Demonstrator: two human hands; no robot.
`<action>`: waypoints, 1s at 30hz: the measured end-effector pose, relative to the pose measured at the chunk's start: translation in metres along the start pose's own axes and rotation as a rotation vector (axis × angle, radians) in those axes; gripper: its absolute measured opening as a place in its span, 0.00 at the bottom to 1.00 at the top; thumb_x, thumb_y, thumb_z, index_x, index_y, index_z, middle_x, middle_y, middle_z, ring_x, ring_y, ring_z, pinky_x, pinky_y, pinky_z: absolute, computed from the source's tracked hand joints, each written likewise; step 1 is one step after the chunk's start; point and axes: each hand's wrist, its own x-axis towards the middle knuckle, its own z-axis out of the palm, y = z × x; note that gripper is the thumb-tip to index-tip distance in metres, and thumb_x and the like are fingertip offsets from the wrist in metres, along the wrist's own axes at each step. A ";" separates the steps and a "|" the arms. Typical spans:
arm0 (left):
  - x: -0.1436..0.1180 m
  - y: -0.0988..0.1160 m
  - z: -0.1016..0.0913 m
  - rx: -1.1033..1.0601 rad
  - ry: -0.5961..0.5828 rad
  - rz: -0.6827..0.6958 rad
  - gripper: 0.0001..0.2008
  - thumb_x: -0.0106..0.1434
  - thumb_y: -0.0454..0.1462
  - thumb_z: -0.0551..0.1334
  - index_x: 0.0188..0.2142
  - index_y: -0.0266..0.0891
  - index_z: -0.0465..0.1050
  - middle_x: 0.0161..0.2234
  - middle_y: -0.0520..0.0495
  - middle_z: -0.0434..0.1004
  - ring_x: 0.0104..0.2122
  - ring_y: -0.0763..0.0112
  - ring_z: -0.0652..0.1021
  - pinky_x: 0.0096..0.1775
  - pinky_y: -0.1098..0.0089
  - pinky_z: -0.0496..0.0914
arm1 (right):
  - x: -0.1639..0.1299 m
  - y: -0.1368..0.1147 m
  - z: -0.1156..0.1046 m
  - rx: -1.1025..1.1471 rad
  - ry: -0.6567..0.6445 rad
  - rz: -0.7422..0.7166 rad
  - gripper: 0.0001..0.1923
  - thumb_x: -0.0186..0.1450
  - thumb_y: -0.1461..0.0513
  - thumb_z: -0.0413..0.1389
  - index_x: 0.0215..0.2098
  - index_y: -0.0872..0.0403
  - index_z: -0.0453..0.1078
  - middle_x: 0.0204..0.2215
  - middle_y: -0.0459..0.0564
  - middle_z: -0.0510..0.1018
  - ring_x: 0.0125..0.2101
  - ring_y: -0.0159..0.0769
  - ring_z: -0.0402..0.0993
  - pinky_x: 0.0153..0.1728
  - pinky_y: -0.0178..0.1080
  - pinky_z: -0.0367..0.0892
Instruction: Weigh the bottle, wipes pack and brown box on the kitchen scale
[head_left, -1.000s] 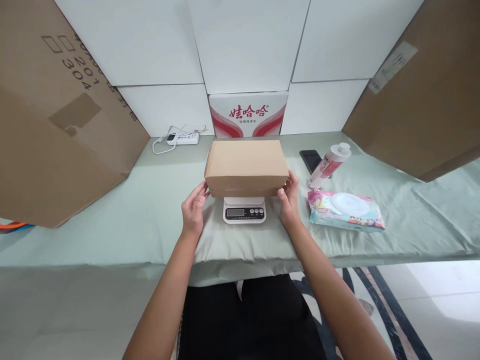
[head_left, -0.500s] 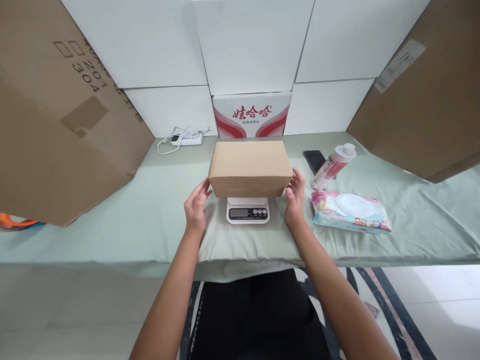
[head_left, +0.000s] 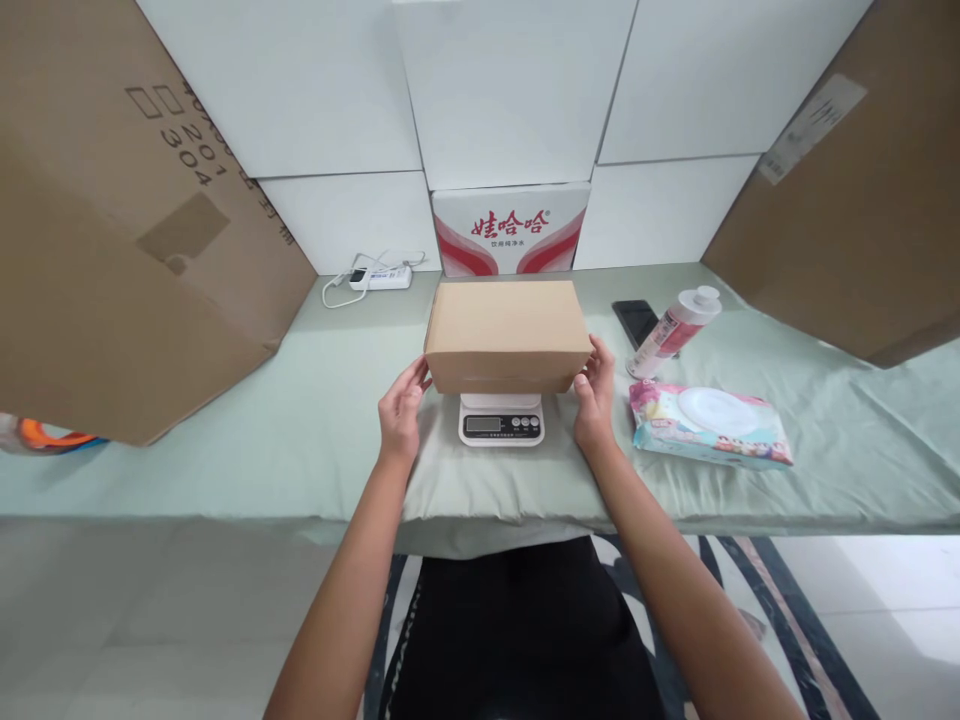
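I have the cardboard box [head_left: 508,335] sitting on the kitchen scale [head_left: 502,418] at the centre of the worktop [head_left: 225,440], so the placing looks done. My left hand [head_left: 401,415], at 9 o'clock of the box, and my right hand [head_left: 595,400], at 3 o'clock, are open, fingertips touching its lower corners, not gripping. I judge that reading the display remains; I cannot read it.

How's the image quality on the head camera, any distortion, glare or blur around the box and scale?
Head view: wide-angle bending toward the edges; soft, even light; the cardboard box and both hands look sharp; the scale lies in the box's shadow, its display too small to read; no strong glare.
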 end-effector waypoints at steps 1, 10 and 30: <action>0.000 0.000 0.000 -0.001 -0.003 0.005 0.33 0.66 0.58 0.68 0.61 0.38 0.81 0.61 0.32 0.81 0.63 0.44 0.80 0.62 0.48 0.78 | 0.000 0.000 0.000 -0.003 0.002 0.000 0.37 0.69 0.38 0.54 0.71 0.44 0.60 0.66 0.57 0.70 0.62 0.51 0.71 0.61 0.55 0.71; 0.001 -0.005 -0.001 -0.014 -0.029 0.029 0.33 0.67 0.57 0.68 0.61 0.37 0.81 0.61 0.31 0.81 0.63 0.44 0.81 0.62 0.48 0.79 | 0.000 0.002 -0.001 -0.014 -0.010 -0.039 0.37 0.71 0.39 0.54 0.71 0.45 0.61 0.66 0.57 0.70 0.62 0.51 0.72 0.60 0.54 0.73; 0.001 -0.009 -0.003 -0.010 -0.098 0.025 0.34 0.68 0.56 0.68 0.65 0.38 0.79 0.65 0.33 0.78 0.66 0.42 0.77 0.66 0.48 0.74 | 0.000 0.006 -0.003 -0.068 -0.095 -0.031 0.42 0.73 0.39 0.52 0.79 0.42 0.50 0.76 0.56 0.62 0.71 0.54 0.67 0.66 0.57 0.73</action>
